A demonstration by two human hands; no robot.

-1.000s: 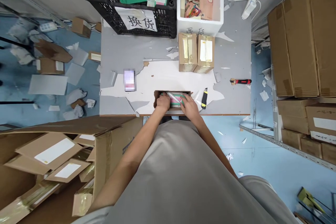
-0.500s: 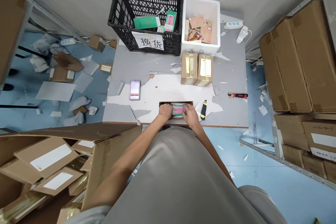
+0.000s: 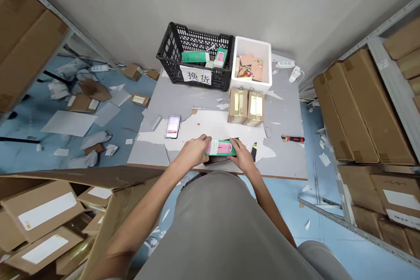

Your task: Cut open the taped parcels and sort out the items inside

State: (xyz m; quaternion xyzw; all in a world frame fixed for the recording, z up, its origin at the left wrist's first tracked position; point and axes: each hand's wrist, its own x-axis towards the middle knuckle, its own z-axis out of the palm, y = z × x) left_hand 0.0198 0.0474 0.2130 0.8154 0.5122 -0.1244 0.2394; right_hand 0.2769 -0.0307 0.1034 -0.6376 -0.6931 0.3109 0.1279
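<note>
Box (image 3: 220, 147), green and pink, gripped at left end by left hand (image 3: 195, 150), at right end by right hand (image 3: 243, 156), just above carton (image 3: 220, 161) near front edge of table (image 3: 285, 162). Apparently done: carton opened, box mostly or wholly out. Not yet: box set down. Taped cartons (image 3: 238, 106) behind, seemingly unopened.

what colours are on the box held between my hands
The box is green and pink, with a whitish patch; head view.
</note>
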